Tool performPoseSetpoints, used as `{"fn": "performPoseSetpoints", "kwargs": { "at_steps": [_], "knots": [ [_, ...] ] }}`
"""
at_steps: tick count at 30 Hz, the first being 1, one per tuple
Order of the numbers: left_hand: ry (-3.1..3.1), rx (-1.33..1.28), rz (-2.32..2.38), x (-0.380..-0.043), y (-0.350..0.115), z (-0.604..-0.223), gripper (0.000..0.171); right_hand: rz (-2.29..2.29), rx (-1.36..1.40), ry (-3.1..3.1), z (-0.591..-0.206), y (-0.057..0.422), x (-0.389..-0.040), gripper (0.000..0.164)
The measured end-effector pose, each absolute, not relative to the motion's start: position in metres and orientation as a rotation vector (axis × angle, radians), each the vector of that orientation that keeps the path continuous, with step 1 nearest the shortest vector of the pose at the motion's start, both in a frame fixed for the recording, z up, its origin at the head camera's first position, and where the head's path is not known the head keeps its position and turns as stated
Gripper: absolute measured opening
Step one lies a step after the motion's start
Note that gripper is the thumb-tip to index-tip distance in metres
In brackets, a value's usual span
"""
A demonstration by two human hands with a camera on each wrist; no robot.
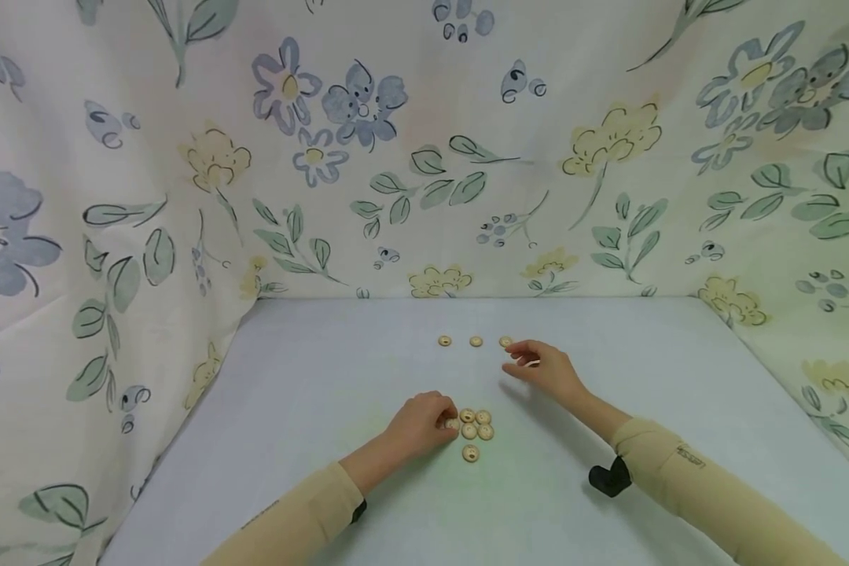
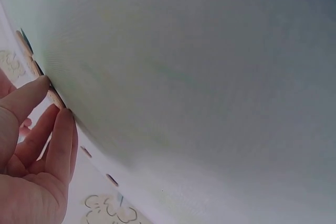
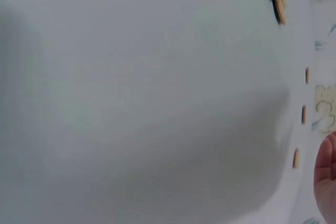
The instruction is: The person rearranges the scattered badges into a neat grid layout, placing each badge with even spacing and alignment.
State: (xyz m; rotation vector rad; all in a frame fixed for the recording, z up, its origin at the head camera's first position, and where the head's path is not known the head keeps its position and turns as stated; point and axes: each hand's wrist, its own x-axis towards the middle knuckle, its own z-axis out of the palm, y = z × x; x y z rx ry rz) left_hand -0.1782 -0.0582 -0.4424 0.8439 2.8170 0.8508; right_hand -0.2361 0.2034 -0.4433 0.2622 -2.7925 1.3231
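Pinching a wooden button (image 1: 453,424) narrowly, the left hand's (image 1: 419,424) grip is holding it, in the head view, just beside four clustered buttons (image 1: 469,431). The right hand (image 1: 548,371) is hovering by the back row's rightmost button (image 1: 505,341), its grip loosely parted. The left wrist view is showing thumb (image 2: 32,94) and fingertips (image 2: 64,115) on the button's edges. The right wrist view is showing three row buttons (image 3: 303,114) beside the right hand.

Tan buttons (image 1: 470,431), beige sleeves (image 1: 722,489), white cloth (image 1: 435,110) with blue and yellow flowers (image 1: 364,104)
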Motion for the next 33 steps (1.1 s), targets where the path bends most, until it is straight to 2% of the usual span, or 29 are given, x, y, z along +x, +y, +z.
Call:
{"fn": "performPoseSetpoints", "kwargs": {
  "at_steps": [19, 33],
  "knots": [
    [2.769, 0.821, 0.869, -0.184, -0.059, -0.439, 0.011, 1.39, 0.563, -2.845, -0.458, 0.187, -0.184, 0.028],
    [2.789, 0.865, 0.89, -0.183, -0.058, -0.442, 0.012, 1.34, 0.743, -2.75, -0.468, 0.178, -0.164, 0.025]
  ]
}}
